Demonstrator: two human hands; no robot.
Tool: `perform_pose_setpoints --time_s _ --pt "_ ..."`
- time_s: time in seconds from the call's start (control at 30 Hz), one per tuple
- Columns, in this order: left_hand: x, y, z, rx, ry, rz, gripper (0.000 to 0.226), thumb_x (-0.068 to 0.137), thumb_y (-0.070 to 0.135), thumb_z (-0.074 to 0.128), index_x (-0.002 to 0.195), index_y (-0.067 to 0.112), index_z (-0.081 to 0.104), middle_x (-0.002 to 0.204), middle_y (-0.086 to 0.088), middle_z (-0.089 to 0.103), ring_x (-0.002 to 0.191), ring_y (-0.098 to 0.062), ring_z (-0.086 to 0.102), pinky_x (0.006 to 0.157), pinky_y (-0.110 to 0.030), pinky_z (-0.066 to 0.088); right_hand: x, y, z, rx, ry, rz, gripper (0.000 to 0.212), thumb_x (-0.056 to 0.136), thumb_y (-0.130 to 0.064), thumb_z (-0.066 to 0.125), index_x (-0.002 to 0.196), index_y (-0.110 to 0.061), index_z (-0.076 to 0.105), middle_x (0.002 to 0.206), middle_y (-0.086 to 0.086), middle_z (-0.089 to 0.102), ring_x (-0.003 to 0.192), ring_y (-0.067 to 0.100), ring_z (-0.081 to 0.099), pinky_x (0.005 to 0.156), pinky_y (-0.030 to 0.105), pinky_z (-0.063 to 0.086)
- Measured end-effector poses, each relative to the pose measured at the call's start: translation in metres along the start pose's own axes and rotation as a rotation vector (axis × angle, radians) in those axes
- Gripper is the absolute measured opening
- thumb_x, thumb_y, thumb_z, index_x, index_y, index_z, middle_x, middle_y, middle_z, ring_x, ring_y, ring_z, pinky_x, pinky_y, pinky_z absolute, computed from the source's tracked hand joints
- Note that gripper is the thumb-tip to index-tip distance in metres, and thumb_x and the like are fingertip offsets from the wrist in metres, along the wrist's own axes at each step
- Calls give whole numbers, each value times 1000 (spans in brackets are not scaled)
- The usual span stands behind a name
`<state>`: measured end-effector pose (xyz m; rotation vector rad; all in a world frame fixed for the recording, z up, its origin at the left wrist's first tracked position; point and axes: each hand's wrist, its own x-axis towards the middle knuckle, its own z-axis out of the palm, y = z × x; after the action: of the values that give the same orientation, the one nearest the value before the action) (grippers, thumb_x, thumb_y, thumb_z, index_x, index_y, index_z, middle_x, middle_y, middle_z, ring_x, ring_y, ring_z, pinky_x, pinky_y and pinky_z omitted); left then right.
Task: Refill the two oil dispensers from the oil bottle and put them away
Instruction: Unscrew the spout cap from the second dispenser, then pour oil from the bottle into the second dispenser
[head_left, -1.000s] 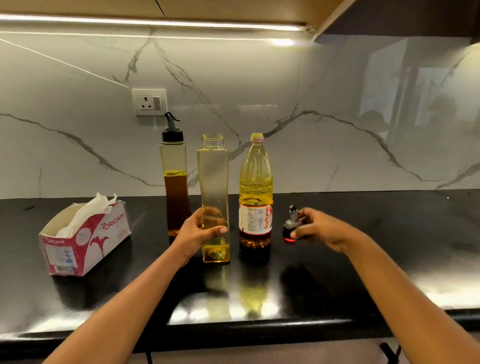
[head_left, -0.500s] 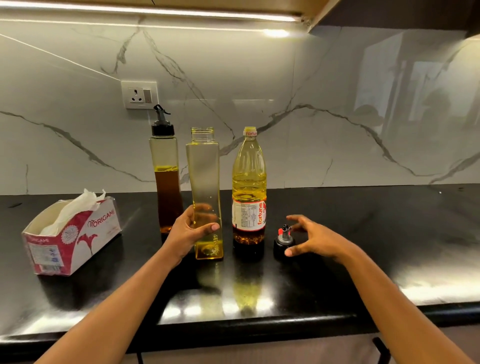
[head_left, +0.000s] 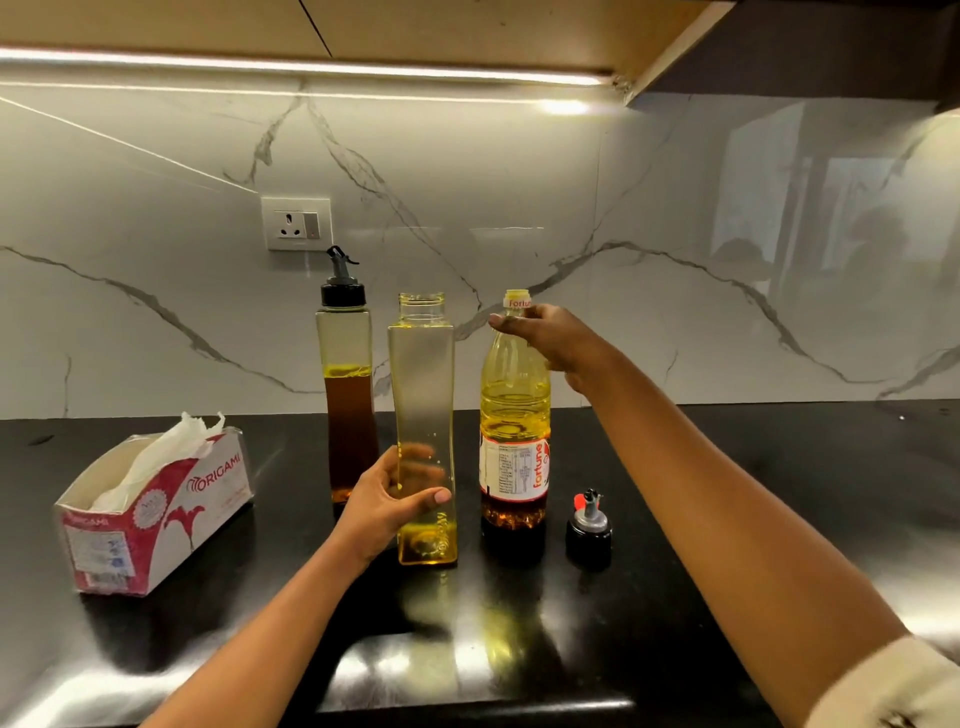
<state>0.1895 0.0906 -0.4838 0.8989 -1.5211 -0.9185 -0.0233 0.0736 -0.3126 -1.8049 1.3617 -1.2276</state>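
Since the previous frame, the right hand (head_left: 550, 338) has left the pourer cap (head_left: 588, 525) and risen to the neck of the oil bottle (head_left: 514, 415). The left hand (head_left: 387, 506) has not shifted.

Positions are taken with the open dispenser (head_left: 423, 395) as dial centre.

- Open dispenser: stands upright on the black counter (head_left: 753, 519), long axis vertical, uncapped mouth pointing up. A shallow layer of yellow oil sits at its base. Left hand grips its lower body, thumb across the front, fingers wrapped behind.
- Oil bottle: at 3 o'clock, just beside the dispenser, upright, long axis vertical, bottle cap (head_left: 517, 300) on and pointing up. Right-hand fingers curl in front of the neck just below the cap — whether they clamp it cannot be told.
- Pourer cap: at 4 o'clock, beyond the bottle, standing on the counter with spout up, no hand touching it.
- Capped dispenser (head_left: 345, 374): at 10 o'clock, upright, black pourer fitted, dark oil to about mid-height.
- Tissue box (head_left: 150, 514): at 9 o'clock, well apart, open-topped, white tissue protruding.
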Motion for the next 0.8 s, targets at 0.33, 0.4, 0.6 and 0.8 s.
perform_pose_setpoints --time_s 0.33,0.4,0.6,0.8 --pt "3 -1 -9 2 -34 -40 91 36 62 88 114 24 59 105 -7 71 100 -19 69 76 -30 58 28 5 31 86 329 -22 26 86 -30 63 98 -7 67 94 10 70 86 24 67 85 42 54" --pt "2 -1 -9 -1 -36 -42 90 37 61 88 114 24 59 106 -8 70 100 -19 69 75 -29 58 27 3 37 37 370 -52 25 85 -31 63 93 -8 69 91 9 71 84 24 67 83 42 55" --pt "1 0 -9 -4 -41 -45 89 38 58 89 113 21 60 105 -8 71 99 -18 69 72 -26 57 26 -2 43 -79 434 -142 29 84 -37 66 85 -9 71 85 7 72 78 21 66 74 34 53" --pt "0 0 -12 -6 -44 -48 90 38 58 90 115 21 59 106 -8 70 99 -16 69 73 -26 57 28 -27 33 -219 490 -215 25 81 -37 68 71 -14 66 71 2 64 71 20 63 62 24 39"
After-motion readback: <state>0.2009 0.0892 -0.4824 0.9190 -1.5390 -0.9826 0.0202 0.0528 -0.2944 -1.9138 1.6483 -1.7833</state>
